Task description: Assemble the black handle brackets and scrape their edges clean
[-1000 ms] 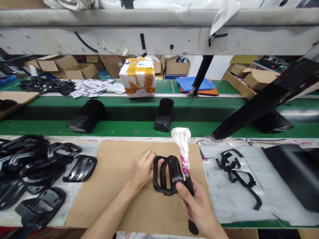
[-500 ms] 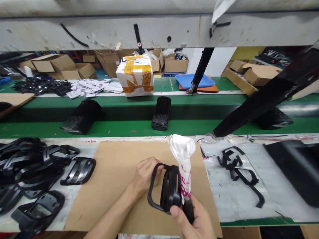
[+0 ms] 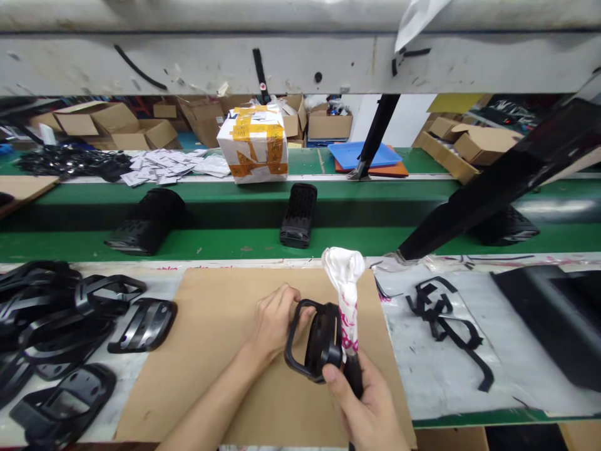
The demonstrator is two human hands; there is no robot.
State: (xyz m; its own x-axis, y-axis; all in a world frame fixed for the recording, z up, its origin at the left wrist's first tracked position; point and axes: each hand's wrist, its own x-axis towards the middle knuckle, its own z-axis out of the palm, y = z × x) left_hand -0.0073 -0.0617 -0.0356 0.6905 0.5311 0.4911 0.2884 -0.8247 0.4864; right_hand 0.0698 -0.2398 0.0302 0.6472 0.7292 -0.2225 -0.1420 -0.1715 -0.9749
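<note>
Turned since the first frame: the black plastic frame point(image 3: 320, 341), then seen nearly face-on, now slanted more edge-on. Right hand point(image 3: 366, 404) sits lower in the picture than it did then; both hands still work over the cardboard sheet point(image 3: 188, 363) laid on the bench point(image 3: 446, 391).

Head view. Frame is held up between the hands, over the middle of the cardboard. Left hand point(image 3: 275, 322): fingers bent and grasping the frame at its upper left rim; one digit shows through the opening, behind the rim. Right hand: fingers wrapped round the dark handle of a hammer-like tool point(image 3: 347, 307), thumb tip laid against the frame's lower right corner. Tool tilts slightly, its white-wrapped head up, its shaft just at the frame's right edge and partly overlapping it.

Nearby: a loose frame point(image 3: 144, 326) by the cardboard's left edge, next to a pile of frames point(image 3: 61, 319); black strips point(image 3: 453, 319) to the right.

Hard to see: most of the left fingertips, behind the rim; right fingers' far side, behind the handle. Handle is largely covered by the palm, its end cut off at the bottom edge. Tool head's shape cannot be told under the wrapping. Frame interior too dark to read. Pile cropped at left; a black part point(image 3: 509, 225) partly hidden by the slanted brace point(image 3: 493, 169).
</note>
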